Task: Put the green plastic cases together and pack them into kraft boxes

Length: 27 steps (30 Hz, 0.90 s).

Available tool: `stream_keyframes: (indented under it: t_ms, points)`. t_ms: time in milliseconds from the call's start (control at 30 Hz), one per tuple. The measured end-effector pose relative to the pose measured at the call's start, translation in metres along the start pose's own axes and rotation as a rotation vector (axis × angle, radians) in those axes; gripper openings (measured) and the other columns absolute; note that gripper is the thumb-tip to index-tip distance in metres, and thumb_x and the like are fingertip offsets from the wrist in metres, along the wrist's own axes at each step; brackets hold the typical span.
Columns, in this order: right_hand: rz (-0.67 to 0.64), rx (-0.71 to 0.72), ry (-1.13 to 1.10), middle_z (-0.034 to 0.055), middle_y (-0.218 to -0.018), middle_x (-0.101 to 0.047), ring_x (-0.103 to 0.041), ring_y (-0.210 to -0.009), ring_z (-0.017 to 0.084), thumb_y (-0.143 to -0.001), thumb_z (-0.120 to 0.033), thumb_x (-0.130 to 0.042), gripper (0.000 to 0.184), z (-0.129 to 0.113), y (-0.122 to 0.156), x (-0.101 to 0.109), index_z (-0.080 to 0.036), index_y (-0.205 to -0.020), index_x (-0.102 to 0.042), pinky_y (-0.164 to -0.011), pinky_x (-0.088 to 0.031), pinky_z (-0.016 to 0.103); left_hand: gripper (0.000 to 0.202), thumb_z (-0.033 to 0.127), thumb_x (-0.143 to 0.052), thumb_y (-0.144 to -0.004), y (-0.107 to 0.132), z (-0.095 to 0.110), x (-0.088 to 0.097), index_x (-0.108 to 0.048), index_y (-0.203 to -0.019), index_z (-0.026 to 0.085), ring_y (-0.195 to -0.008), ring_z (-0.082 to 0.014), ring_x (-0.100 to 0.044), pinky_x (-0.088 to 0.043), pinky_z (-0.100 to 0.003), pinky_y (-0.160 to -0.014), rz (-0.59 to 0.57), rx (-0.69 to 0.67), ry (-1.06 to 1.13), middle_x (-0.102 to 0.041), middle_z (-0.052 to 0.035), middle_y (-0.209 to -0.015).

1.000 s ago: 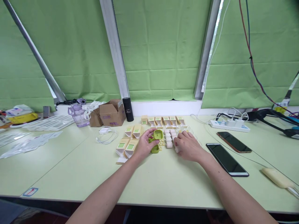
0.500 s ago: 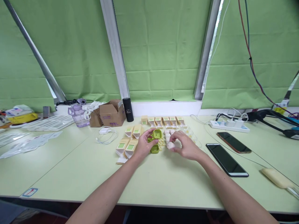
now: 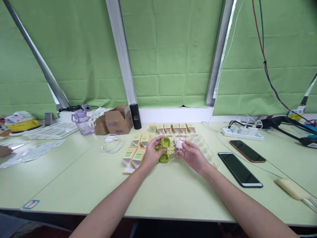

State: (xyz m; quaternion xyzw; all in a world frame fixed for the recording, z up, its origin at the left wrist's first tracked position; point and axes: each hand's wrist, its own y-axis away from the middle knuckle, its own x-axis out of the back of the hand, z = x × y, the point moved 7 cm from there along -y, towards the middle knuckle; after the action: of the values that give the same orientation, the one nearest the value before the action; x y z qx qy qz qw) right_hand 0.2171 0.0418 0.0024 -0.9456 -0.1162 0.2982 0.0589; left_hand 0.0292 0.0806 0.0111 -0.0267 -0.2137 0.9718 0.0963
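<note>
Between its thumb and fingers, my left hand point(image 3: 154, 150) grips a small green square cup point(image 3: 165, 142), its hollow side facing me. Another green cup point(image 3: 163, 158) lies on the table just below it. My right hand point(image 3: 193, 153) is closed on a small white block with rounded edges point(image 3: 179, 144), lifted beside the green cup but apart from it. Small yellow square pieces point(image 3: 170, 152) lie between the two hands. Clear domed pieces with yellow centres point(image 3: 210, 156) lie in a line to the right of my right hand.
Open paper boxes with green labels point(image 3: 128, 154) stand left of my hands, with more point(image 3: 175, 129) in a row behind. Two phones point(image 3: 240, 169) and a power strip point(image 3: 244, 134) lie on the right. A cardboard box point(image 3: 119, 120) and black bottle point(image 3: 135, 116) stand behind. Another person's hand point(image 3: 5, 151) shows far left.
My right hand has lifted the white block off the table and turned it upright near the green cup. My left hand stays in place. Another person's hand has appeared at the far left.
</note>
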Motion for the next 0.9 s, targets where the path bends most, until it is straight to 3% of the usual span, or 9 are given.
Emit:
stream_keyframes:
  t_ms: [300,467,600,900]
  points:
    - [0.061,-0.005,0.016,0.0042,-0.097,-0.077,-0.068,-0.085,0.022,-0.063,-0.041,-0.104,0.054,0.007,-0.001,0.006,-0.027,-0.104,-0.071,-0.067,-0.049,0.031,0.052,0.021,-0.088,-0.072,0.001,0.002,-0.002,-0.072,-0.121,0.02,-0.116,-0.0261,-0.071,-0.056,-0.041,-0.104,-0.006,0.018,-0.028,-0.077,-0.0119,-0.127]
    - [0.063,0.003,0.061,0.0026,-0.094,-0.074,-0.067,-0.081,0.02,-0.061,-0.04,-0.104,0.058,0.008,0.0,0.004,-0.026,-0.104,-0.069,-0.067,-0.051,0.031,0.056,0.021,-0.088,-0.073,0.002,0.0,-0.001,-0.071,-0.127,0.022,-0.123,-0.0282,-0.069,-0.056,-0.043,-0.107,-0.01,0.02,-0.059,-0.076,-0.0115,-0.128]
    - [0.06,0.012,0.087,0.0016,-0.094,-0.071,-0.066,-0.079,0.019,-0.06,-0.039,-0.104,0.057,0.008,0.0,0.002,-0.026,-0.104,-0.069,-0.066,-0.051,0.032,0.059,0.021,-0.086,-0.077,0.005,-0.002,-0.002,-0.068,-0.133,0.024,-0.126,-0.0285,-0.069,-0.056,-0.045,-0.107,-0.03,0.048,-0.085,-0.075,-0.0115,-0.132]
    - [0.035,0.049,0.15,-0.0008,-0.084,-0.066,-0.055,-0.068,0.014,-0.063,-0.039,-0.102,0.046,0.005,-0.001,-0.001,-0.024,-0.096,-0.074,-0.064,-0.048,0.031,0.049,0.015,-0.084,-0.078,0.007,0.009,0.0,-0.074,-0.124,0.025,-0.121,-0.0261,-0.066,-0.049,-0.046,-0.113,0.035,-0.03,-0.308,-0.071,-0.0089,-0.133]
